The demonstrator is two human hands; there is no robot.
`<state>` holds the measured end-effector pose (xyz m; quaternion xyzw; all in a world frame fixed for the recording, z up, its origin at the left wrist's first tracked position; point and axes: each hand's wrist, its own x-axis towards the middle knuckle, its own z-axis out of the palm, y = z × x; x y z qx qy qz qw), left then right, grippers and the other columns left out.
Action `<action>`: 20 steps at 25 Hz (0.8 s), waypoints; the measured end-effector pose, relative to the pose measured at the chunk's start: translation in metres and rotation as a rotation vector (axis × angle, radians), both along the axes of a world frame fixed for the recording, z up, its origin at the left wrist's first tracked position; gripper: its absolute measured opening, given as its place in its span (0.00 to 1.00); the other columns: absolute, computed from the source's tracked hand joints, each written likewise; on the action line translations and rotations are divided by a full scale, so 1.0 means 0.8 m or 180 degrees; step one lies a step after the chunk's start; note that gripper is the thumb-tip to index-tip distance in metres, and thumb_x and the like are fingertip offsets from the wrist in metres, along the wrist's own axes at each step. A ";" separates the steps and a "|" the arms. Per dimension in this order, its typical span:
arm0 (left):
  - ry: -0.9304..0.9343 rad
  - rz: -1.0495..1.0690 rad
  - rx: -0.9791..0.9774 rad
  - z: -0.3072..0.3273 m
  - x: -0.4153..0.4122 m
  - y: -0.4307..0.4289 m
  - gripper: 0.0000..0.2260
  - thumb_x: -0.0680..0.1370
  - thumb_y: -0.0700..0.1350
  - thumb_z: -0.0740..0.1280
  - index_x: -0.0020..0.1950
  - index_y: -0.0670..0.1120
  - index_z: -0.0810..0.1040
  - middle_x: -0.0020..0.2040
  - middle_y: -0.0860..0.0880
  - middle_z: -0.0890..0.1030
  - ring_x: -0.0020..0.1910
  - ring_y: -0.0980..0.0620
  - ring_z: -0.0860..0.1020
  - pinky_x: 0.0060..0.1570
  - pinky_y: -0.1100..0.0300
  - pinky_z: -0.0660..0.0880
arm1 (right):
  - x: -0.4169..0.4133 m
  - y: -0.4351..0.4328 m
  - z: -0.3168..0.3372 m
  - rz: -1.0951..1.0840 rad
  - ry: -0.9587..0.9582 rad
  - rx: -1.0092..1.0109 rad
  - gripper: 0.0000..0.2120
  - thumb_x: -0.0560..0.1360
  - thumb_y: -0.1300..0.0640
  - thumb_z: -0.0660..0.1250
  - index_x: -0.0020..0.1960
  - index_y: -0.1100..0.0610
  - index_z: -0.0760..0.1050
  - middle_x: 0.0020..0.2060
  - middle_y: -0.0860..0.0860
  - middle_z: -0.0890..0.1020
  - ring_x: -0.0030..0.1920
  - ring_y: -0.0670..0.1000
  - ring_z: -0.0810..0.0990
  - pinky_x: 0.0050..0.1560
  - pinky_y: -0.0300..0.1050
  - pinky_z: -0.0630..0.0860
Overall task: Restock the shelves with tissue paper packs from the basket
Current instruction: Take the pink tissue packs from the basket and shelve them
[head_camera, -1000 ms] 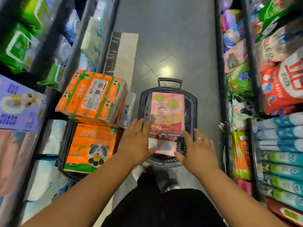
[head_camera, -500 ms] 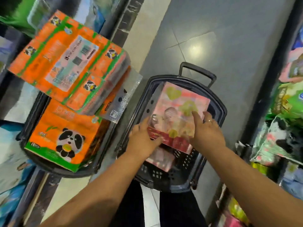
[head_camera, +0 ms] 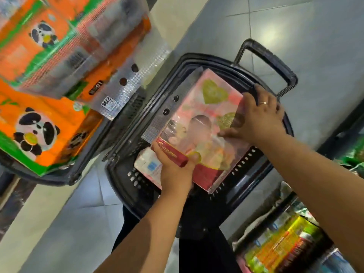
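- Orange panda packs [head_camera: 39, 134] lay stacked in a second basket [head_camera: 65, 179] at the left, probably waiting for their turn.
- Black basket [head_camera: 197, 61] stood on the aisle floor just beside it. The pink tissue pack [head_camera: 204, 115] was at its top, tilted, over a small white pack [head_camera: 147, 162].
- Left hand [head_camera: 175, 172] was clamped on the pink pack's near corner, thumb on top, I think to bear the weight.
- Right hand [head_camera: 258, 117] gripped the far right edge, likely to steady so wide a pack.
- Shelf goods [head_camera: 285, 245] showed at the right.
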<state>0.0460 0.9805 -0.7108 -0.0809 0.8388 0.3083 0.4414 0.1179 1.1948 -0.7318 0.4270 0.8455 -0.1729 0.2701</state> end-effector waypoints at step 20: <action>0.0331 -0.0261 0.0426 0.036 -0.041 -0.049 0.52 0.69 0.46 0.78 0.75 0.65 0.41 0.62 0.57 0.72 0.58 0.57 0.74 0.53 0.59 0.69 | 0.057 -0.102 0.061 -0.1872 0.1217 -0.1162 0.44 0.62 0.46 0.79 0.70 0.46 0.57 0.43 0.37 0.73 0.41 0.37 0.73 0.35 0.36 0.68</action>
